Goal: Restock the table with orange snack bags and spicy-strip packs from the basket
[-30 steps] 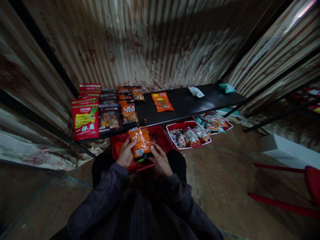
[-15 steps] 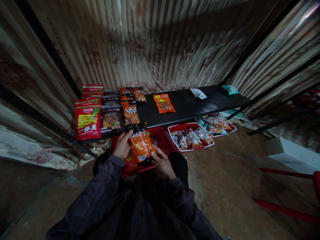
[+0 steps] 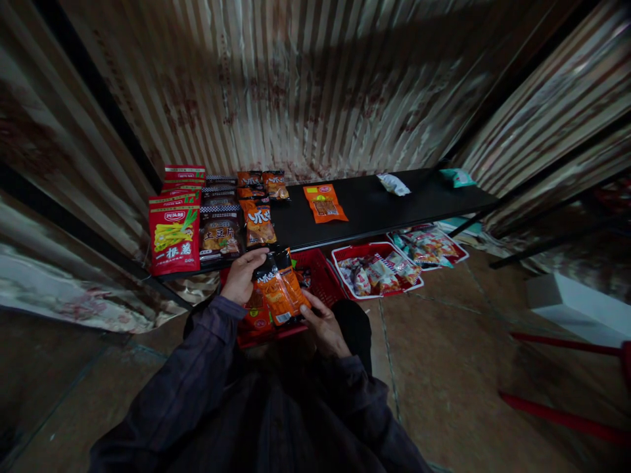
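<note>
Between my two hands is an orange and black snack bag (image 3: 280,292), tilted, its seam and barcode side facing me. My left hand (image 3: 242,276) pinches its upper left corner. My right hand (image 3: 323,322) grips its lower right edge, thumb on top. Below the bag, a red basket (image 3: 328,279) sits between my knees, with more orange packets (image 3: 257,315) in it. Just beyond, similar orange bags (image 3: 259,222) stand in a row on the black shelf (image 3: 290,230), beside dark potato-chip bags (image 3: 220,230) and red bags (image 3: 173,235).
A flat orange packet (image 3: 325,203), a white packet (image 3: 394,184) and a teal packet (image 3: 457,177) lie along the shelf. Two baskets of snacks, the nearer a white-rimmed red basket (image 3: 377,297), are under it. A white box (image 3: 576,309) and red stool legs (image 3: 557,410) are at right.
The bag has shifted slightly down and to the right in my hands. My left hand has moved a little upward along its top corner. The shelf goods are unchanged.
</note>
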Demonstrator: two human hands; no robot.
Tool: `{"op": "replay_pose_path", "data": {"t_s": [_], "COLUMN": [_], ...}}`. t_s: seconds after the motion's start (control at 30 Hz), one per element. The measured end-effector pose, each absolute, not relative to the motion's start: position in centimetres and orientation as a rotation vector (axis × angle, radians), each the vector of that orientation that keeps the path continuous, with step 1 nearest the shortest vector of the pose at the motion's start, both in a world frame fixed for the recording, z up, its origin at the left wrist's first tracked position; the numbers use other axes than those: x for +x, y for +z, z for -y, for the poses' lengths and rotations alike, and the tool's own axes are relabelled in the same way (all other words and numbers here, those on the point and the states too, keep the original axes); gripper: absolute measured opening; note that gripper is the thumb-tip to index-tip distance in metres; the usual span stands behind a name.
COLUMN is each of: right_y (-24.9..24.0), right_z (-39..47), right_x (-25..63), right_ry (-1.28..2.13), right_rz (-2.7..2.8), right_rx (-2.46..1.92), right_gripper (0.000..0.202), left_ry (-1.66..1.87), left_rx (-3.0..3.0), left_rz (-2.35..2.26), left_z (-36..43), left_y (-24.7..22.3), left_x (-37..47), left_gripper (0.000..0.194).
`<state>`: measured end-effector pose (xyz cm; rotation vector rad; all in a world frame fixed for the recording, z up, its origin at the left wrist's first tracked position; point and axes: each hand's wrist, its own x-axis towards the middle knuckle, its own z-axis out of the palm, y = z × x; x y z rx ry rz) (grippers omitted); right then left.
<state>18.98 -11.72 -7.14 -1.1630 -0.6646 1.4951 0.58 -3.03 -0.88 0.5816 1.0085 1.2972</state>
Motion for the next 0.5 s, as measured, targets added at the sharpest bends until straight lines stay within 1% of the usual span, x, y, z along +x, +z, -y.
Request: {"op": "replay_pose_path", "data": {"t_s": [0.13, 0.33, 0.5], "right_y": [-7.2, -6.6, -6.8], "right_z": [11.8, 11.7, 11.9], "right_x": [19.0, 18.9, 18.7], "right_ry": [1.520, 1.524, 1.539], "right_rz": [0.629, 0.573, 0.527], "right_rx": [-1.142, -1.148, -1.084], "right_gripper": [0.051, 0.044, 0.052], "left_ry": [1.343, 1.382, 1.388], "left_rx": [0.602, 0.601, 0.580], "left_rz": [-0.984, -0.995, -1.029], "left_z": [2.8, 2.4, 1.5], "left_y": [-1.0, -1.0, -0.9], "left_x": [0.7, 0.8, 0.7], "left_gripper": [0.036, 0.033, 0.030]}}
